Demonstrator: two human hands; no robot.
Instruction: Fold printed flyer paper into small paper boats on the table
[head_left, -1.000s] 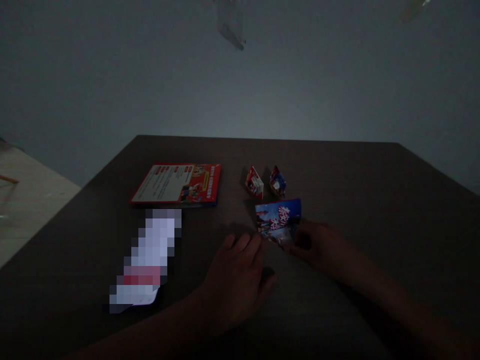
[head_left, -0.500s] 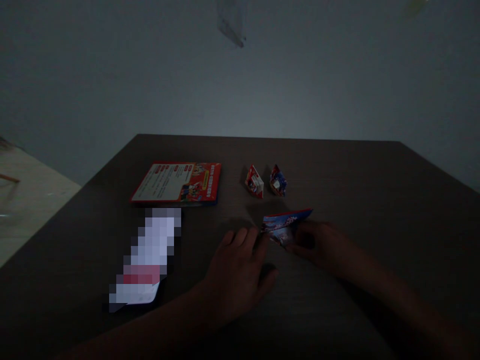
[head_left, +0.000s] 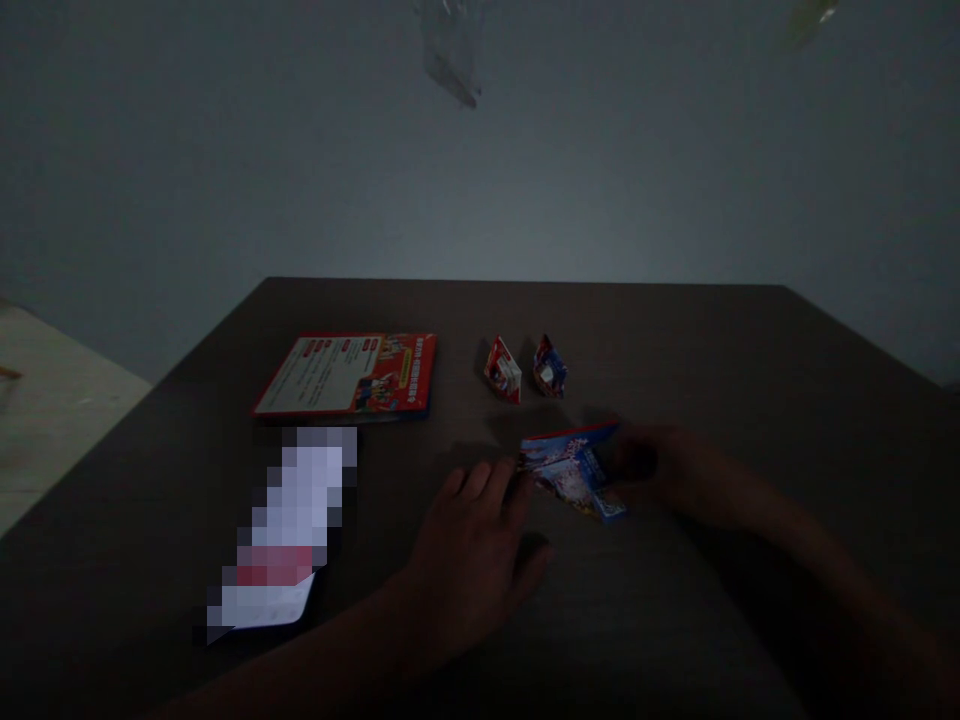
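Note:
A folded paper piece, printed blue with a red upper edge and pale branch-like patterns, lies on the dark table between my hands. My left hand rests palm down with its fingers stretched forward and its thumb apart; its index fingertip meets the paper's left corner. At the paper's right side, my right hand has its fingers curled round with the thumb below, gripping the edge. Dim light hides the exact fingertip contact. Beyond stand two small folded paper shapes, a red and white one and a dark blue one.
To the left lies a red and white printed booklet or pack. Nearer to me is a phone with a lit, blurred screen. The table ends at a grey wall, where a clear plastic piece hangs.
My right hand has shifted slightly to the right and up along the paper. More of the paper's lower right part now shows, spread out flatter. My left hand stays nearly still.

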